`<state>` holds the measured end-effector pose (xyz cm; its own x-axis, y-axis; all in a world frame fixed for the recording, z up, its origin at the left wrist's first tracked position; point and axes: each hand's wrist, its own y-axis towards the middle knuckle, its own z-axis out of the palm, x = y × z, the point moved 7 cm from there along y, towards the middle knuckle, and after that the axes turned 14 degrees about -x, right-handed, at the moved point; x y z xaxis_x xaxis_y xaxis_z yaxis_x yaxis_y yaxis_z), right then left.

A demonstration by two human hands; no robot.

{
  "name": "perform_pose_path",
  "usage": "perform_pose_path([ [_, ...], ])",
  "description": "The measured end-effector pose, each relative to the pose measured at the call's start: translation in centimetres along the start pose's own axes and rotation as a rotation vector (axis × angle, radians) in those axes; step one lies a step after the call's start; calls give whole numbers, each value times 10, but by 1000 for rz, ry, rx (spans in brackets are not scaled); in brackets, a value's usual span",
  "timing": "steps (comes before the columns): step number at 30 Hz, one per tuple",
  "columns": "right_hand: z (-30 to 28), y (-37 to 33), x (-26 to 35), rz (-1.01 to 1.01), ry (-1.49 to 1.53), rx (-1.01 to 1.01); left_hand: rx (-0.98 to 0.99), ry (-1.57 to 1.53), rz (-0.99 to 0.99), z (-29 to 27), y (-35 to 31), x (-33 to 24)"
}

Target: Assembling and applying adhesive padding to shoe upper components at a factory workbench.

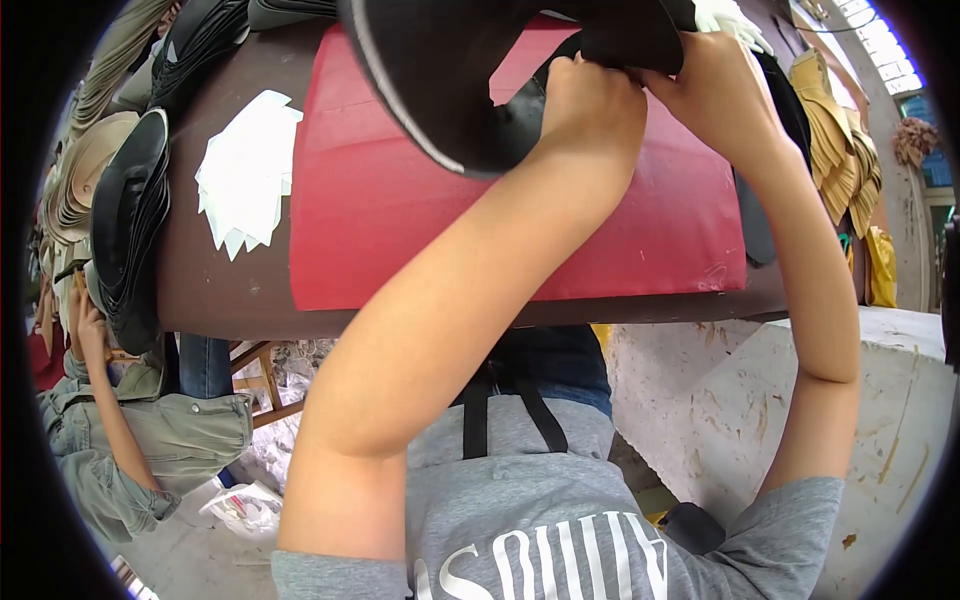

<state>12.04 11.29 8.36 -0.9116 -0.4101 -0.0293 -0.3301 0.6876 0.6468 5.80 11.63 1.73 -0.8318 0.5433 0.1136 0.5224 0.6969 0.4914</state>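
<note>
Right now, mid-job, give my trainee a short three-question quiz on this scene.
1. True or false: both hands grip the black curved piece.
2. What lies flat on the brown table under the hands? A) red mat B) blue cloth C) metal tray
3. What sits left of the red mat?

Key: 1. True: left hand and right hand pinch its edge. 2. A. 3. A pile of white cut pieces.

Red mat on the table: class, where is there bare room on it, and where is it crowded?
The red mat lies bare between the white paper pieces and the forearms. Its far edge is crowded: left hand and right hand grip black material.
</note>
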Motion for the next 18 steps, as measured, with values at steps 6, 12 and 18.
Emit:
perform_pose_path([
  [6,23,-38,-62,692,207,60,24,98,383,-29,9,-6],
  [12,35,-74,-68,702,189,-64,-24,379,514,-19,-14,-43],
  [18,47,-70,-81,428,67,-205,-206,378,362,1,-4,-52],
])
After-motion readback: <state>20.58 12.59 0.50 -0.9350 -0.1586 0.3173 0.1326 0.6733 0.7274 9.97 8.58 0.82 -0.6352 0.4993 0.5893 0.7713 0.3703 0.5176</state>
